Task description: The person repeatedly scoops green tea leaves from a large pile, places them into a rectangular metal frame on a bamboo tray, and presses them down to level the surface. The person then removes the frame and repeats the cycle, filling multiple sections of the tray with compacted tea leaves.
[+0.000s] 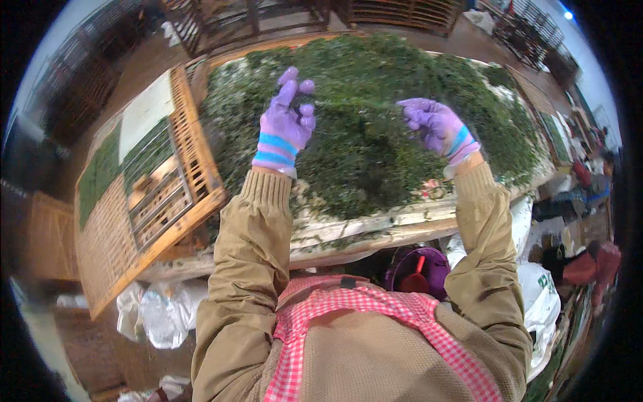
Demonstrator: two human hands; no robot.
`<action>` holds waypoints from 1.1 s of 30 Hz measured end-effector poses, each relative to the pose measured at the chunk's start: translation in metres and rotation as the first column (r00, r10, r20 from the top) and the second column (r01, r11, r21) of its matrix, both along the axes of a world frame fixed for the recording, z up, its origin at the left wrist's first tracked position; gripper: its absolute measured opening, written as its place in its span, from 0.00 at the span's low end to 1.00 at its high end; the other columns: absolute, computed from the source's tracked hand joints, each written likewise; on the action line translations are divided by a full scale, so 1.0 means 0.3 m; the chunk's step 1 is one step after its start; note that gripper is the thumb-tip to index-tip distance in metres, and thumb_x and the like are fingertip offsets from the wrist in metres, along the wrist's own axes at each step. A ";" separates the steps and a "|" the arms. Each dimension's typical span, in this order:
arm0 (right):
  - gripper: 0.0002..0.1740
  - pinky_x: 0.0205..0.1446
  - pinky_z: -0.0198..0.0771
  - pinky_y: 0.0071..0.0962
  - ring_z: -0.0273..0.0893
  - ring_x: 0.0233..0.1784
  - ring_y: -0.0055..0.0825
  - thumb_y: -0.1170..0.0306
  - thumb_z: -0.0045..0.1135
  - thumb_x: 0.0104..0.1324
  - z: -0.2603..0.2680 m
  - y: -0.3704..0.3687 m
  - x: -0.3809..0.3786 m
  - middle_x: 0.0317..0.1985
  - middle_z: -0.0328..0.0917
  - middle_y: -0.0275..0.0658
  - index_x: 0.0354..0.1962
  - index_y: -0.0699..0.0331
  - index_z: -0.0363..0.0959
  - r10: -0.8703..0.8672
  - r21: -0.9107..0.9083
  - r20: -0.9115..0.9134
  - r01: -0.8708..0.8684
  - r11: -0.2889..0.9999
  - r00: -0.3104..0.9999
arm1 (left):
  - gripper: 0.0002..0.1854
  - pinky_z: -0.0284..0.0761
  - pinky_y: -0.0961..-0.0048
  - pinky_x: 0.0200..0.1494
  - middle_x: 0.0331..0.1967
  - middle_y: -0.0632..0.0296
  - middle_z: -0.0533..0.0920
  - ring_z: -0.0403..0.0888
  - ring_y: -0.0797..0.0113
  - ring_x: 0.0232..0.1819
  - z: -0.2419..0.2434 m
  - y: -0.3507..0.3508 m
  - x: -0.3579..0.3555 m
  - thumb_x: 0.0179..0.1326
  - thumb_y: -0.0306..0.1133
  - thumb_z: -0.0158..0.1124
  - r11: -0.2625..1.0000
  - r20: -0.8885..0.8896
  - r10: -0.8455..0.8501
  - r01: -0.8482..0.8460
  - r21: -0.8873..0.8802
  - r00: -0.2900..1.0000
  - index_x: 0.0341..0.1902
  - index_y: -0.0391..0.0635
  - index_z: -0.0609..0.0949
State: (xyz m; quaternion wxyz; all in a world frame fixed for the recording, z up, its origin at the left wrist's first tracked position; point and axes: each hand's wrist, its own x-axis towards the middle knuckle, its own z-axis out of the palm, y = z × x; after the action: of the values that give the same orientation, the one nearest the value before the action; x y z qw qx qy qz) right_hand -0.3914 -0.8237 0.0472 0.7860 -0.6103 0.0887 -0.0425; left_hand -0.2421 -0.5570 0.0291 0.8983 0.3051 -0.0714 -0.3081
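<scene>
A wide heap of dark green plant matter [351,151], seaweed-like and fine-stranded, covers a pale-topped table [346,233] before me. My left hand [286,120], in a purple coated glove with blue cuff stripes, is over the heap's left part. Its fingers are spread and slightly bent, with nothing clearly held. Over the right part is my right hand [437,125] in a matching glove, its fingers curled inward and close together. Blur around its fingertips hides whether strands are pinched there. A faint lighter green streak runs across the heap between both hands.
At left, a slatted wooden frame [198,151] carries a woven mat [108,241], a pale sheet [148,115], green sheets and a metal-barred frame [161,201]. A purple bucket [437,266] with a red-handled tool [416,281] stands under the near edge. White sacks [540,301] are at right.
</scene>
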 end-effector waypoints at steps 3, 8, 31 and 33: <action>0.16 0.34 0.68 0.16 0.70 0.29 0.17 0.73 0.58 0.67 0.054 0.132 0.091 0.32 0.76 0.31 0.50 0.71 0.74 0.093 -0.049 0.037 -0.091 0.995 0.995 | 0.15 0.65 0.80 0.20 0.37 0.72 0.81 0.69 0.79 0.20 0.062 0.222 0.066 0.67 0.39 0.60 0.997 0.053 0.063 -0.061 -0.051 0.997 0.57 0.65 0.77; 0.23 0.26 0.60 0.11 0.65 0.25 0.08 0.63 0.57 0.68 0.211 0.508 0.329 0.28 0.72 0.25 0.55 0.70 0.71 0.455 -0.336 0.120 -0.396 0.855 0.882 | 0.21 0.65 0.83 0.19 0.34 0.67 0.80 0.69 0.79 0.21 0.250 0.803 0.162 0.66 0.35 0.61 0.873 0.382 0.440 -0.487 0.029 0.813 0.62 0.56 0.73; 0.16 0.36 0.73 0.29 0.78 0.33 0.27 0.61 0.69 0.53 -0.184 1.338 0.892 0.29 0.82 0.39 0.34 0.64 0.80 0.199 -0.793 -0.516 -0.553 0.258 0.833 | 0.19 0.78 0.70 0.50 0.43 0.57 0.86 0.84 0.64 0.41 -0.340 1.759 0.214 0.56 0.34 0.68 0.003 0.691 -0.074 -0.693 0.721 0.719 0.52 0.45 0.82; 0.20 0.43 0.74 0.32 0.79 0.34 0.31 0.59 0.73 0.49 -0.190 1.342 0.870 0.32 0.83 0.40 0.35 0.64 0.80 0.229 -0.897 -0.344 -0.391 0.208 0.911 | 0.21 0.78 0.70 0.50 0.45 0.56 0.85 0.84 0.63 0.43 -0.332 1.776 0.210 0.56 0.34 0.69 0.033 0.689 -0.040 -0.688 0.725 0.724 0.54 0.44 0.81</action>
State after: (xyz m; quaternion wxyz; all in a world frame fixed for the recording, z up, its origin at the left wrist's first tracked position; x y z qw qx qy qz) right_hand -0.1305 -0.4212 -0.0098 0.2468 -0.9621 -0.0253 0.1131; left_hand -0.1791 -0.0242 -0.0704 0.4515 0.8903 -0.0233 0.0547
